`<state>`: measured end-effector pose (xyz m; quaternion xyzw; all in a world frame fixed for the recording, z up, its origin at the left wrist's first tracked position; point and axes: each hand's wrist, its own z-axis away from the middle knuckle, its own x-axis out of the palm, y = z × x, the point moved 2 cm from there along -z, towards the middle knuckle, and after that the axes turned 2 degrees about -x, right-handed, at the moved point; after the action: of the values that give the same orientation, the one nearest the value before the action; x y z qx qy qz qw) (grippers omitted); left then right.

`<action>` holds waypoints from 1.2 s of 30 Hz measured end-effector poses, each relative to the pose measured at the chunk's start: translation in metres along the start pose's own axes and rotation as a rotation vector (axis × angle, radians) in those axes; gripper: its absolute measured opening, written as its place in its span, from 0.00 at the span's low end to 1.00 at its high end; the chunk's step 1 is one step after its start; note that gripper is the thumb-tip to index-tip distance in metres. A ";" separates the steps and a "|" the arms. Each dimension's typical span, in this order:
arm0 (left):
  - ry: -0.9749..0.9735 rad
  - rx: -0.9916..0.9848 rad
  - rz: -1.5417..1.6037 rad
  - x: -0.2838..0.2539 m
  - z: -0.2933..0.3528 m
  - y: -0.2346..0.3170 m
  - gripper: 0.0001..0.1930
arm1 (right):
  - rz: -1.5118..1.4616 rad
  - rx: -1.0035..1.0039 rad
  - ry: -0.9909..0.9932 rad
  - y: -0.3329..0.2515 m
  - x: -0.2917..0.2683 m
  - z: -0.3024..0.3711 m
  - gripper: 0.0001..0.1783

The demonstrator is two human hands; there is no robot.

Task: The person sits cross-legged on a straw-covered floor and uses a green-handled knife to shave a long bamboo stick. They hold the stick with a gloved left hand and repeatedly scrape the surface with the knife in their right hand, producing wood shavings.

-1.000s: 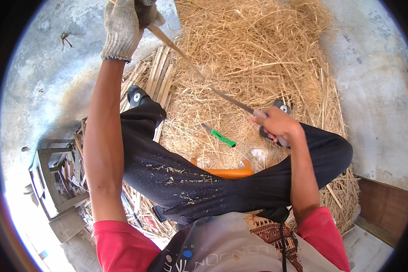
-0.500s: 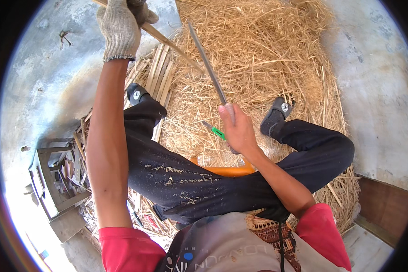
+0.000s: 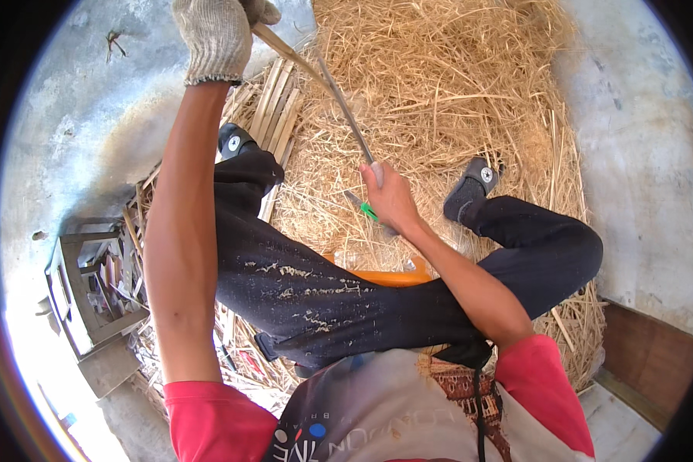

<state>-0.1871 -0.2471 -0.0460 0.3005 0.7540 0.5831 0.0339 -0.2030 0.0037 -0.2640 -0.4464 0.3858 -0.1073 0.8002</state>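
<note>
My left hand (image 3: 215, 35), in a grey knitted glove, is closed around a long pale strip (image 3: 281, 48) that looks like bamboo. Part of that hand is cut off by the top edge of the picture. My bare right hand (image 3: 391, 199) grips the handle of a long, narrow knife (image 3: 353, 123). The blade points up and left, and its upper part meets or crosses the strip; whether they touch I cannot tell. Beside my right hand, over the straw, shows a green-handled cutter (image 3: 368, 210) with a short blade, partly hidden by the hand.
Thin straw-coloured shavings (image 3: 446, 85) cover the floor between my legs. Split strips (image 3: 273, 112) lie by my left foot. An orange plastic piece (image 3: 393, 276) shows under my thighs. At the left stands a wooden frame (image 3: 73, 285); pale walls (image 3: 631, 154) rise on both sides.
My right hand has moved slightly up and left, bringing the knife blade against or across the strip. My left hand has shifted a little up and right, still holding the strip.
</note>
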 end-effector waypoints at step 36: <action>0.005 0.008 -0.003 -0.001 0.002 0.002 0.28 | 0.176 -0.335 0.303 0.061 0.039 -0.041 0.28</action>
<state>-0.1851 -0.2455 -0.0450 0.2979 0.7570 0.5807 0.0318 -0.2161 -0.0071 -0.3455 -0.5165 0.5514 -0.0374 0.6541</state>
